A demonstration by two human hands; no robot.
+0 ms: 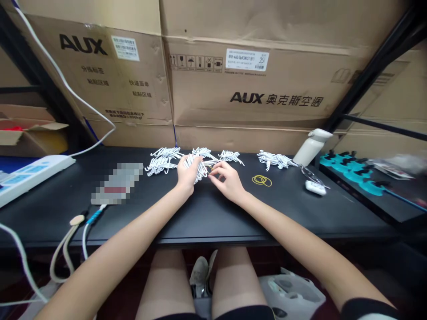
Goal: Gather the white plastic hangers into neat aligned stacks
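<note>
"Head view — what did your left hand (189,172) have?"

"It grasped a bundle of white hooked pieces (201,170), thumb laid along it, over the middle of the black table (213,218), set well in from the near edge. I could not tell whether the bundle touched the tabletop."

"And your right hand (227,178)?"

"Thumb and fingers were bent close together, just beside the bundle's right side. A yellowish strand (211,168) showed by the fingertips, but I could not tell whether I gripped it."

"What lay around them?"

"More white piles (163,161) lay toward the back edge, some left of my hands, some behind and one well to the right. Loose yellow rubber bands (262,180) lay to the right of my right hand. Toward the back right corner stood a pale bottle (310,149), with glasses (308,173) and a small white case (315,188) nearer me. At the left end was a white power strip (35,175) — and cardboard boxes (243,84) rose behind the back edge."
</note>
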